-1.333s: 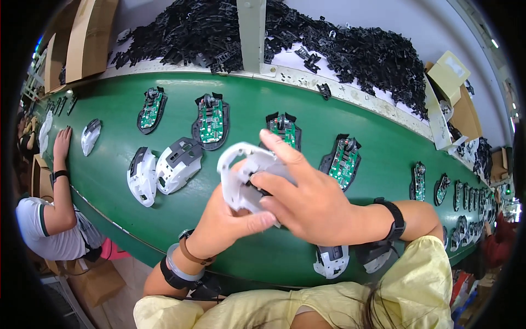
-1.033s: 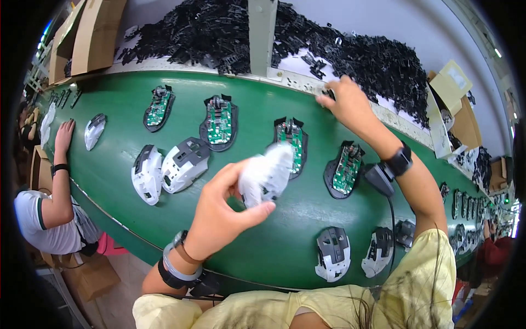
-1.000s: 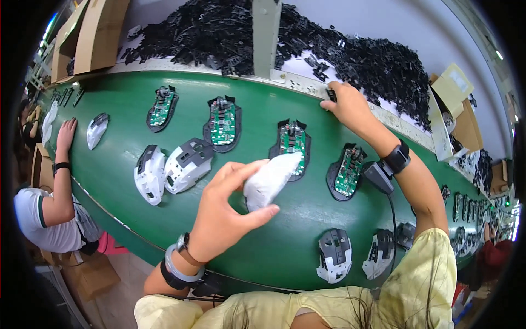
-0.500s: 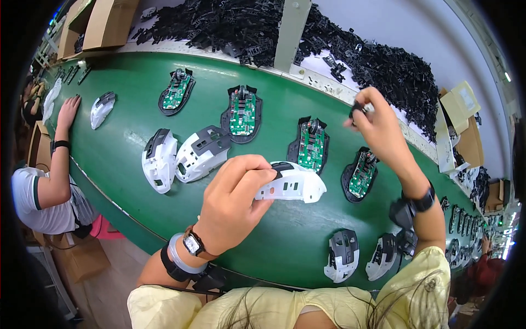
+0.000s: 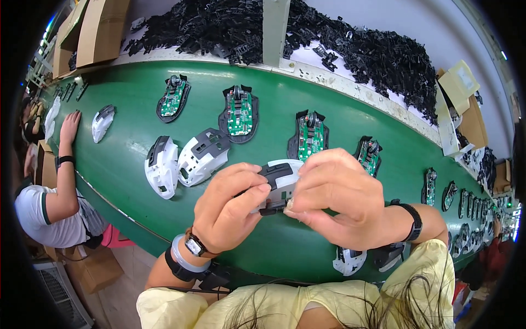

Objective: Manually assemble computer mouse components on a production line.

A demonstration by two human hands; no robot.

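Note:
My left hand (image 5: pixel 227 203) is closed on a white and grey computer mouse shell (image 5: pixel 282 170), held tilted above the green bench. My right hand (image 5: pixel 337 200) meets it from the other side, thumb and fingers pinched at the shell's lower edge. A small black plastic part (image 5: pixel 270 210) shows there, reaching to the right fingertips; most of the pinch is hidden. Beyond my hands lie mouse bases with green circuit boards, one at the centre (image 5: pixel 311 137) and another (image 5: pixel 369 156) partly behind my right hand. Two white and grey shells, one upright (image 5: pixel 162 167) and one leaning (image 5: pixel 204 156), lie left.
A heap of black plastic parts (image 5: pixel 367 60) covers the shelf behind the bench (image 5: pixel 126 181). Cardboard boxes stand at back left (image 5: pixel 101 33) and right (image 5: pixel 471 123). A co-worker's arm (image 5: pixel 64 159) rests on the left end. Mouse shells (image 5: pixel 349 261) sit near my right forearm.
My right hand has come down from near the parts heap, carrying a small black part, to the shell in my left hand. The shell has tilted, and the view has shifted slightly.

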